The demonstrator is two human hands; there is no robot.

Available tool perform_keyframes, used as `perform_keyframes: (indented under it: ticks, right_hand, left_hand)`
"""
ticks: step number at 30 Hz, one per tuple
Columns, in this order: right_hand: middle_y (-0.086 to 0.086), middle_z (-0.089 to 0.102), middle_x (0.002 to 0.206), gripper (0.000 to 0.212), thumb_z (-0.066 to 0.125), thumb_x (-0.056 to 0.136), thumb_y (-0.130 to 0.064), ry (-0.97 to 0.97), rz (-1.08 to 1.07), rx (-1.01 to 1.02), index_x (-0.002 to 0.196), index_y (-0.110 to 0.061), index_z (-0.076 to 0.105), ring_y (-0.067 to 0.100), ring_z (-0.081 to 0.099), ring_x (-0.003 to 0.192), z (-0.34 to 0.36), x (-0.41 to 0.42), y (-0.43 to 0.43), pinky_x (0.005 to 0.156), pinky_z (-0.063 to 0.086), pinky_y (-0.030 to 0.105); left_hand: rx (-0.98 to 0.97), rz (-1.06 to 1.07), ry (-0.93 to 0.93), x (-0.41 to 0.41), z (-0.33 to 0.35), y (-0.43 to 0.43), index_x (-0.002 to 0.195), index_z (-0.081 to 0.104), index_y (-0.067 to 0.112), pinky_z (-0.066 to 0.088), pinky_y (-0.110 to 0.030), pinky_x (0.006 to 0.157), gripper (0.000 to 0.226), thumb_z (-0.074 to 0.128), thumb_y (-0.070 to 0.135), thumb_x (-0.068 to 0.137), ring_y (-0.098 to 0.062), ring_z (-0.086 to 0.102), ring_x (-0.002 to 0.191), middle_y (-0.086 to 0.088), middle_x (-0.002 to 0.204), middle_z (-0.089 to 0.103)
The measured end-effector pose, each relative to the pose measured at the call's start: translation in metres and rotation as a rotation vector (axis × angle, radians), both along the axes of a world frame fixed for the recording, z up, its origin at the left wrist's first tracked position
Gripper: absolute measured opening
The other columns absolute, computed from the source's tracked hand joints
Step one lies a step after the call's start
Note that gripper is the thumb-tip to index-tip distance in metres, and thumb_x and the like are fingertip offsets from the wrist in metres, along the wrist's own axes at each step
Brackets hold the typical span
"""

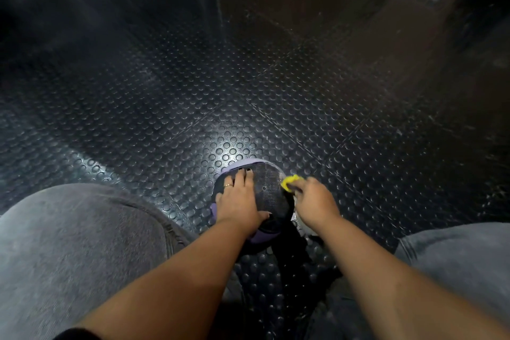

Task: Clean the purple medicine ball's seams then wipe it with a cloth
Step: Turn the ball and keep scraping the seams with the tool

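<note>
knees (82,256) apart; left grip (237,201) flat on purple ball (269,187), right grip (314,201) round yellow item (289,182) at edge

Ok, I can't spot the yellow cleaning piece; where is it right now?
Head view, low and just right of centre: the yellow cleaning piece is held in the right hand at the right edge of the purple medicine ball.

Floor (193,77) open ahead, left knee (82,243), right knee (455,251) flanking
</note>
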State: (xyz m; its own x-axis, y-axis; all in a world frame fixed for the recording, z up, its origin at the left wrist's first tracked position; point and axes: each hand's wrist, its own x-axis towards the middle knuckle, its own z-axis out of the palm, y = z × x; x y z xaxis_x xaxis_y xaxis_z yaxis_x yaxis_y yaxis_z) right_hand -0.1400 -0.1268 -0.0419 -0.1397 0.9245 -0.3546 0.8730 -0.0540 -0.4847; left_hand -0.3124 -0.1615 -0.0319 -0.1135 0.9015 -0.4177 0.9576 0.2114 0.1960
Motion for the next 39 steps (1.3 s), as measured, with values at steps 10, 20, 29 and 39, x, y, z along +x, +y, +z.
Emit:
perform_keyframes:
  ticks: [10,20,29,39]
  right_hand:
    - [0.000,0.042,0.141,0.057,0.044,0.092,-0.005,0.034,0.274,0.048,0.141,-0.032,0.047,0.031,0.054,0.115,0.000,-0.022,-0.009,0.096,0.046,0.037]
    - [0.004,0.052,0.132,0.039,0.050,0.091,-0.011,-0.451,0.472,-0.164,0.129,-0.020,0.056,0.029,0.056,0.115,-0.001,0.022,-0.034,0.093,0.048,0.035]
    - [0.004,0.044,0.126,0.048,0.041,0.097,-0.011,-0.010,0.091,0.070,0.138,-0.035,0.047,0.033,0.056,0.102,0.000,-0.001,-0.010,0.088,0.049,0.040]
    - [0.002,0.036,0.125,0.060,0.042,0.096,-0.020,-0.105,0.389,0.095,0.147,-0.047,0.025,0.028,0.053,0.102,-0.003,-0.045,-0.025,0.083,0.046,0.039]
  left_hand:
    - [-0.005,-0.020,-0.020,-0.012,0.000,0.007,0.158,0.013,0.019,0.039,-0.048,0.111,0.121,0.081,0.060,0.068,-0.026,0.021,0.145,0.004,0.158,0.022]
    - [-0.047,0.004,-0.065,-0.010,0.006,0.012,0.159,0.011,0.019,0.034,-0.050,0.117,0.122,0.087,0.047,0.068,-0.029,0.016,0.149,0.003,0.163,0.016]
    - [-0.110,0.083,-0.092,-0.026,0.008,0.016,0.156,0.013,0.008,0.029,-0.046,0.119,0.135,0.097,0.036,0.054,-0.035,0.022,0.146,-0.007,0.160,0.019]
    - [-0.100,0.030,-0.073,-0.025,0.003,0.016,0.159,0.002,0.015,0.030,-0.050,0.118,0.132,0.092,0.037,0.065,-0.031,0.008,0.152,0.000,0.167,0.001]
